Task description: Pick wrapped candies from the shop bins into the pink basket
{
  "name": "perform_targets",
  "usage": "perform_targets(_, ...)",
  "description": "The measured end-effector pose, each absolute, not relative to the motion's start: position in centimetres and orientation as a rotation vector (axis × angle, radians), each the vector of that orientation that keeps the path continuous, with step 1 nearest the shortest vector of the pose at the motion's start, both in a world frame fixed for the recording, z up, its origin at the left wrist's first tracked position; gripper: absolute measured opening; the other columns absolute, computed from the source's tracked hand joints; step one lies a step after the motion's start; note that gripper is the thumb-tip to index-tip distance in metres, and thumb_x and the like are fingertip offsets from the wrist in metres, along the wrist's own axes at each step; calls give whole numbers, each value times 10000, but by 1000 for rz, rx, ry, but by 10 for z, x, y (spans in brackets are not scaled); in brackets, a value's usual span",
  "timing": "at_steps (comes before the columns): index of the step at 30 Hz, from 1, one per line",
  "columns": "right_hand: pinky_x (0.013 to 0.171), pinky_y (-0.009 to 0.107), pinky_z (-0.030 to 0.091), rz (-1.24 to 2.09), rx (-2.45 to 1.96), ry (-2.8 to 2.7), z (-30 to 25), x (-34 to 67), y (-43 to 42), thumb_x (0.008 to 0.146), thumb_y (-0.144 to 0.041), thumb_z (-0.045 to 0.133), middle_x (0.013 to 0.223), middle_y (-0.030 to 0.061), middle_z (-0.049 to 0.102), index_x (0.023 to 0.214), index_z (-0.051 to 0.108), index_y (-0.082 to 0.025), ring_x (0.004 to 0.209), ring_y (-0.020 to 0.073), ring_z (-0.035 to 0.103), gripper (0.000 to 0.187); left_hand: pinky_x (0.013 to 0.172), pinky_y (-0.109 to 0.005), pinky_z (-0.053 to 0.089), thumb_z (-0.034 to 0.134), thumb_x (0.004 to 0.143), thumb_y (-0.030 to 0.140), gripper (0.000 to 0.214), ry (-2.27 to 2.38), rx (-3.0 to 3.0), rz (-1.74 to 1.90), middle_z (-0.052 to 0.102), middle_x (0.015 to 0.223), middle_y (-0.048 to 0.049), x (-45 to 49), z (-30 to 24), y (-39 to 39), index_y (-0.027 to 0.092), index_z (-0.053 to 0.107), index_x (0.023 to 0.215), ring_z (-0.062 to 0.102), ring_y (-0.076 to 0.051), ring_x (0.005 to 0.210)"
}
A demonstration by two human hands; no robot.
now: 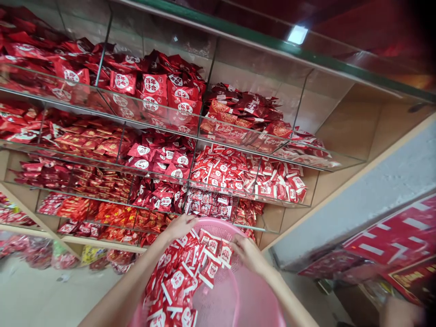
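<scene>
A pink plastic basket [218, 223] with a perforated wall is tilted in front of me, against the lower shelves. Small red-and-white wrapped packets [177, 278] lie heaped along its left side, while part of the pink inside shows bare on the right. My left hand [181, 228] is at the far left rim, fingers curled over it. Inside the basket's right side, my right hand [247, 250] has its fingers bent at the edge of a red packet [225, 253]. My right fingertips are partly hidden, and the grip there looks like a pinch.
Glass-fronted shelves [160, 120] rise ahead, their dividers separating piles of red packets. A wooden side panel [299, 200] ends them on the right, beside a grey wall [327, 218]. Bagged goods [91, 254] lie under the shelves. A blurred hand [402, 312] shows at bottom right.
</scene>
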State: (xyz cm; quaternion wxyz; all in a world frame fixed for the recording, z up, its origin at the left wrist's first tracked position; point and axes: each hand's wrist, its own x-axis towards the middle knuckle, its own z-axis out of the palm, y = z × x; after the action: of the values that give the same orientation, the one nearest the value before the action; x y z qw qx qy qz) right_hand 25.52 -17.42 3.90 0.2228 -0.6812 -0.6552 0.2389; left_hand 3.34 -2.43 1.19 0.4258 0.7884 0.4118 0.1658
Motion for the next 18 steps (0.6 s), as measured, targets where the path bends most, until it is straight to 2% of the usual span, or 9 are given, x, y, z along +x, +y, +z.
perform_targets(3, 362, 197, 326, 1110, -1795, -1639, 32, 252, -173, 848, -441, 362, 546, -50, 552, 750, 387, -214, 386, 116, 518, 248, 710, -247, 384, 381, 785, 564, 465, 1053, 1954, 398, 673, 919, -15, 31, 15, -27, 229, 654, 956, 578, -206, 848)
perform_targets(5, 325, 187, 315, 1249, -1789, -1569, 26, 251, -170, 828, -448, 387, 527, -58, 549, 756, 368, -215, 363, 114, 514, 245, 712, -252, 384, 366, 792, 568, 477, 1061, 1945, 396, 674, 914, -17, 30, 16, -29, 229, 652, 967, 580, -209, 853)
perform_targets(12, 337, 179, 328, 1057, -1884, -1600, 10, 257, -164, 843, -342, 362, 430, -61, 508, 727, 370, -207, 362, 120, 529, 178, 672, -241, 375, 411, 753, 572, 469, 1078, 1920, 421, 658, 747, -3, 27, 10, -27, 190, 659, 865, 567, -199, 767)
perform_targets(18, 406, 202, 356, 1002, -2089, -1622, 12, 252, -159, 851, -251, 315, 448, -32, 522, 775, 428, -184, 425, 135, 550, 152, 631, -234, 363, 356, 783, 571, 489, 1084, 1978, 427, 645, 747, -9, 29, 11, -28, 186, 655, 820, 560, -189, 727)
